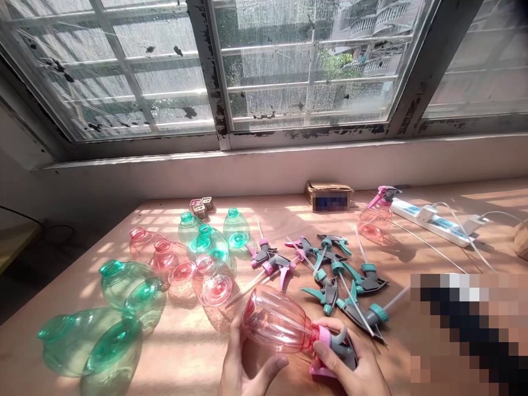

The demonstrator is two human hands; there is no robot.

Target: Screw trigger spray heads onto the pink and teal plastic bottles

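Observation:
A clear pink spray bottle (278, 319) lies on its side between my hands, its base to the left. My left hand (251, 357) cups the base end, thumb below and fingers behind it. At the neck, my right hand (346, 357) grips the pink and grey trigger sprayer head (330, 341), which sits at the bottle's mouth. Whether the collar is fully threaded cannot be made out. Just beyond lie loose pink-grey sprayer heads (278, 264) and several green-grey sprayer heads (325, 291) with dip tubes.
Several green bottles (132, 286) and pink bottles (212, 280) without heads stand at left. A pink bottle with its sprayer fitted (375, 217) stands near a white power strip (429, 220) with cables. A small cardboard box (330, 195) is by the wall. A blurred patch hides the lower right.

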